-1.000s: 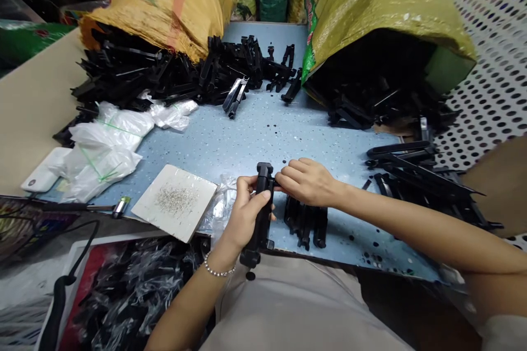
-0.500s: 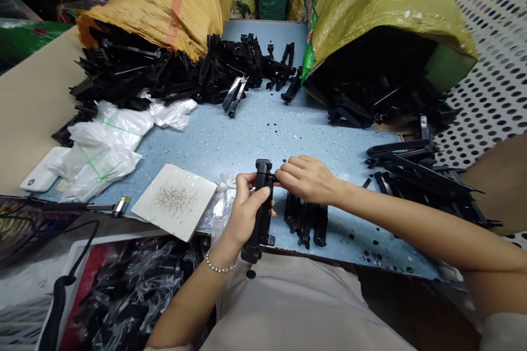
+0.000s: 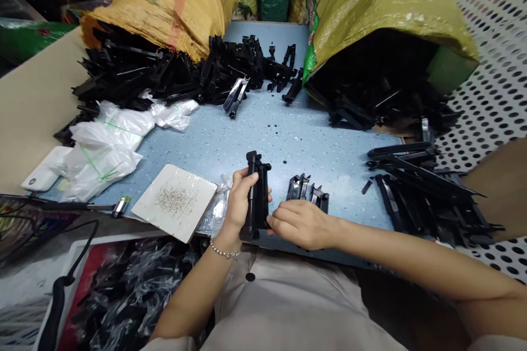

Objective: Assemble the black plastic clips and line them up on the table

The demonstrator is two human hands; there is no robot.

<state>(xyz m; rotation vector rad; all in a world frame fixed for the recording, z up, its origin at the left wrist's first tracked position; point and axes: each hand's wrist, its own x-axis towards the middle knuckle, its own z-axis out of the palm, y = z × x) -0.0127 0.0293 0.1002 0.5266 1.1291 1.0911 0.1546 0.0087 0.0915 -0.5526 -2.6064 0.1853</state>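
My left hand (image 3: 236, 205) is wrapped round a long black plastic part (image 3: 258, 197), its thumb lying along the near side. The part stands nearly upright in view, above the front edge of the table, and looks like two slim lengths side by side. My right hand (image 3: 303, 224) has its fingers curled, with the fingertips pinched at the lower right end of that part. Exactly what the fingertips grip there is partly hidden. Just behind my right hand several similar black pieces (image 3: 298, 186) lie in a row on the blue table (image 3: 263, 126), partly covered by the hand.
A yellow sack (image 3: 197, 5) and an olive sack (image 3: 382, 5) spill black parts at the back. More black pieces (image 3: 428, 197) are piled at right. On the left lie white plastic bags (image 3: 111, 131), a board with small metal bits (image 3: 144, 205) and a screwdriver-like tool (image 3: 121, 206).
My right hand has moved down from the upper end of the black part to its lower end. My left hand has shifted slightly left and turned the part, showing its two lengths.
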